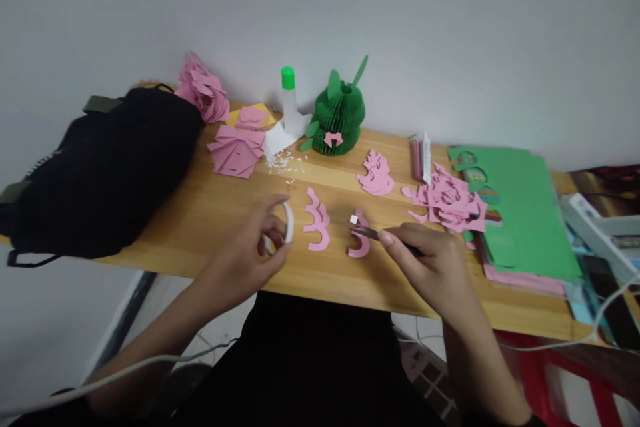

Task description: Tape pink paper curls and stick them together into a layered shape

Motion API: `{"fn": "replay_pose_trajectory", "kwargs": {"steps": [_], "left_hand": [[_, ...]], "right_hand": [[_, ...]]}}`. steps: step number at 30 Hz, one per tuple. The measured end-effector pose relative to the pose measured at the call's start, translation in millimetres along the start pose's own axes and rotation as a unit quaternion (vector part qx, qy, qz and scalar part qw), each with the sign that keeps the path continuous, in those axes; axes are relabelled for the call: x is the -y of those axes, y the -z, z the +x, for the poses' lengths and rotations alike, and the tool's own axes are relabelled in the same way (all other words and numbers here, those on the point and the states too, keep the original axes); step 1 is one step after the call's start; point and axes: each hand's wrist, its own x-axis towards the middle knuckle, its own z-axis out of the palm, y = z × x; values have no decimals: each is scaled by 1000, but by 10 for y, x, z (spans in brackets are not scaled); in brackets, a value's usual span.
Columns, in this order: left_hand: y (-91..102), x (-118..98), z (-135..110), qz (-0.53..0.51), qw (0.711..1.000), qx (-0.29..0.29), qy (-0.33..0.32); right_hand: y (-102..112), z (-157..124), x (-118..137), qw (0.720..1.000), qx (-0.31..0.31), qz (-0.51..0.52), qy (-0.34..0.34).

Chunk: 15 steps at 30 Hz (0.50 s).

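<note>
Left hand (253, 247) was curled round a white tape roll (287, 221), low over the counter (200, 213). Right hand (435, 263) pinched tweezers (373, 233) w/ a tiny white bit (354, 219) at the tip, just over a pink paper curl (361, 250). Best to go slow & keep the tip steady, I think. More pink curls (317, 220) lay just beside. Glue bottle (289, 100), green paper ball (340, 117) & black bag (100, 167) sat well apart, not in the way.

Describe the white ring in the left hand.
The ring is a thin white hoop, perhaps a small tape roll, its centre open. It stands upright, seen nearly edge-on. The left hand pinches it between thumb and fingers, low over the wooden table, just left of the pink paper curves. Whether it rests on the table cannot be told. The right hand, holding tweezers, is apart from it.
</note>
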Motion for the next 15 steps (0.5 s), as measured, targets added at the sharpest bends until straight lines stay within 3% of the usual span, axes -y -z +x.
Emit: {"fn": "replay_pose_trajectory", "kwargs": {"steps": [3, 6, 8, 10, 12, 15], "left_hand": [[65, 300, 59, 218, 976, -15, -7], [79, 412, 113, 304, 951, -54, -31], [45, 325, 143, 272, 956, -92, -58], [-15, 142, 178, 144, 980, -89, -103], [-84, -67, 222, 8, 992, -21, -121], [-166, -291, 282, -98, 989, 55, -95]], "right_hand": [[-40, -29, -46, 998, -23, -51, 40], [-69, -47, -54, 989, -48, -104, 97], [-80, -46, -35, 982, -55, -127, 129], [-84, -39, -4, 978, -54, -135, 150], [-77, -33, 25, 976, -48, -135, 161], [-52, -44, 45, 977, -33, -138, 161]]}}
